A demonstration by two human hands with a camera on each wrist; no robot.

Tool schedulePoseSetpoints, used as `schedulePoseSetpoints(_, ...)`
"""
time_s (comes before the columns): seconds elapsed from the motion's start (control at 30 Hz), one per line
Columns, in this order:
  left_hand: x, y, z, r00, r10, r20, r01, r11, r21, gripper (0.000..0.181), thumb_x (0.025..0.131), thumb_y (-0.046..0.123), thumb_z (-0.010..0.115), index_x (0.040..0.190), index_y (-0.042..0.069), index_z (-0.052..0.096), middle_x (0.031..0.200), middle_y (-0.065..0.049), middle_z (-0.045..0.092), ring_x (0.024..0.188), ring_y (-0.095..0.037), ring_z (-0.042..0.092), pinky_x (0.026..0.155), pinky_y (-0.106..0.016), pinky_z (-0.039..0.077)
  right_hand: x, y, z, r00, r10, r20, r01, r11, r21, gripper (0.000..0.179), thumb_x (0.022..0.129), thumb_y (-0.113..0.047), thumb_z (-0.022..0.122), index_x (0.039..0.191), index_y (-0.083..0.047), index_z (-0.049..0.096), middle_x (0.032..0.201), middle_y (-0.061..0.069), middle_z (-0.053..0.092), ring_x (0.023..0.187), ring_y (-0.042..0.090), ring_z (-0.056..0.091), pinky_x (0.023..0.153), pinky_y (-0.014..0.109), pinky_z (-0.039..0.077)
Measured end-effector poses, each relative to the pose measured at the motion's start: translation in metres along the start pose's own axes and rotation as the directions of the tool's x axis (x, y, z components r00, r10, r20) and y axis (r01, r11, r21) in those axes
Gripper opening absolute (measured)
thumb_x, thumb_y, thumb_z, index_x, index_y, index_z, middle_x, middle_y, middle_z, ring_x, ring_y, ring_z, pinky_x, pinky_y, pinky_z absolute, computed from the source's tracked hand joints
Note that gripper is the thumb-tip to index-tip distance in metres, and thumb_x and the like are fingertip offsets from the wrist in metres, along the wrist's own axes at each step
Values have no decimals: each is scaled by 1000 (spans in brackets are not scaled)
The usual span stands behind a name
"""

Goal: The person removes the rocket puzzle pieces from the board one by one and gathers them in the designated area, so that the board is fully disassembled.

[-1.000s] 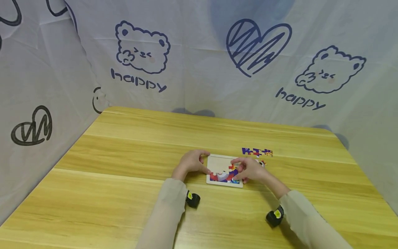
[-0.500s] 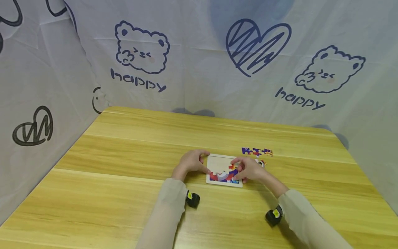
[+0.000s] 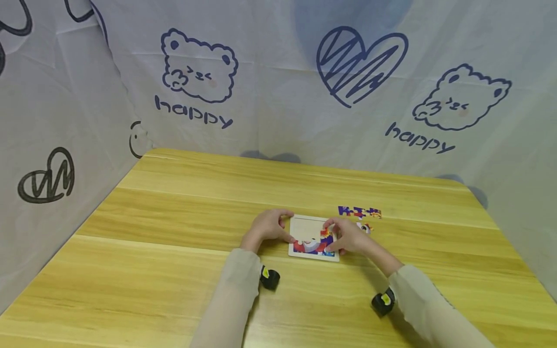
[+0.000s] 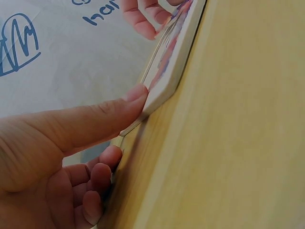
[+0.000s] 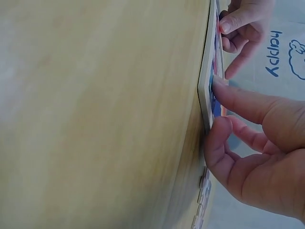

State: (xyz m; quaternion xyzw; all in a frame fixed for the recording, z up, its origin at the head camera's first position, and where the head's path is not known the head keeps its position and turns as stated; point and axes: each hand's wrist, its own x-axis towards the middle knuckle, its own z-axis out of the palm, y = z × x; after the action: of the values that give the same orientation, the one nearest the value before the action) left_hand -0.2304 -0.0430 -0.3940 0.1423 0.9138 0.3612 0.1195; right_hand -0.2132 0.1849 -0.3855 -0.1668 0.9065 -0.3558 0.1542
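A jigsaw puzzle tray [image 3: 314,257] with a pale rim lies on the table, its near and right parts filled with colourful pieces [image 3: 311,246] and its upper left part bare. My left hand [image 3: 269,225] holds the tray's left side, thumb on the rim and index finger at the far left corner. At the right side is my right hand [image 3: 348,236]; its thumb [image 5: 224,90] presses on the pieces while a curled finger [image 5: 219,136] rests against the tray's outer edge. The palm side of the right hand is hidden in the head view.
Several loose puzzle pieces [image 3: 359,212] lie beyond the tray to the right. Another loose piece [image 3: 365,227] with an eye print sits just behind the right hand. The wooden table [image 3: 174,203] meets a printed cloth [image 3: 278,96] at the back.
My right hand shifts very slightly, uncovering more of the loose piece with the eye print. The left hand and the tray stay practically where they were.
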Motion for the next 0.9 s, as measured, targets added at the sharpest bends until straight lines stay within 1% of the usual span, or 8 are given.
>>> schedulePoseSetpoints(0.13, 0, -1, 0, 1000, 1, -4, -1, 1000, 0, 66, 62, 24, 82, 121, 10, 56, 71, 1, 48, 62, -12, 41, 58, -25, 33, 0, -1, 1, 999, -33, -14, 33, 999, -33, 42, 70, 4, 72, 105, 2, 48, 81, 10, 48, 53, 15, 44, 45, 26, 42)
schedulePoseSetpoints(0.37, 0, -1, -1, 1000, 3, -8, -3, 1000, 5, 67, 61, 25, 83, 121, 11, 56, 71, 1, 48, 62, -12, 41, 59, -25, 32, -1, -2, 1, 994, -104, -32, 100, 991, -92, 44, 69, 2, 73, 103, 2, 45, 78, 8, 47, 63, 17, 41, 56, 29, 37)
schedulePoseSetpoints(0.53, 0, 0, -1, 1000, 5, -6, -5, 1000, 8, 66, 61, 24, 83, 120, 10, 57, 71, 1, 49, 62, -12, 42, 60, -25, 33, -2, -1, 1, 993, -113, -46, 109, 990, -93, 44, 69, 3, 73, 103, 2, 46, 76, 7, 46, 63, 16, 41, 56, 28, 37)
schedulePoseSetpoints(0.73, 0, 0, -1, 1000, 5, -2, -5, 1000, -9, 66, 62, 23, 83, 120, 10, 57, 71, 1, 48, 62, -12, 41, 59, -25, 33, -2, 4, 0, 988, -120, -96, 119, 993, -22, 31, 74, 6, 67, 100, 4, 50, 77, 9, 47, 62, 16, 42, 53, 24, 38)
schedulePoseSetpoints(0.8, 0, 0, -1, 1000, 2, -1, -2, 1000, -15, 66, 61, 23, 83, 120, 9, 57, 70, 1, 48, 62, -12, 41, 59, -25, 33, -2, 5, 0, 989, -94, -116, 97, 995, 19, 28, 75, 8, 65, 99, 5, 51, 76, 9, 47, 61, 16, 42, 51, 23, 38)
schedulePoseSetpoints(0.9, -1, 0, -1, 1000, -2, -2, 2, 1000, -22, 65, 61, 22, 83, 120, 9, 57, 70, 1, 48, 62, -13, 41, 59, -25, 33, -1, 5, -1, 991, -45, -125, 53, 997, 54, 29, 76, 7, 65, 101, 6, 51, 76, 9, 46, 60, 16, 42, 48, 22, 37)
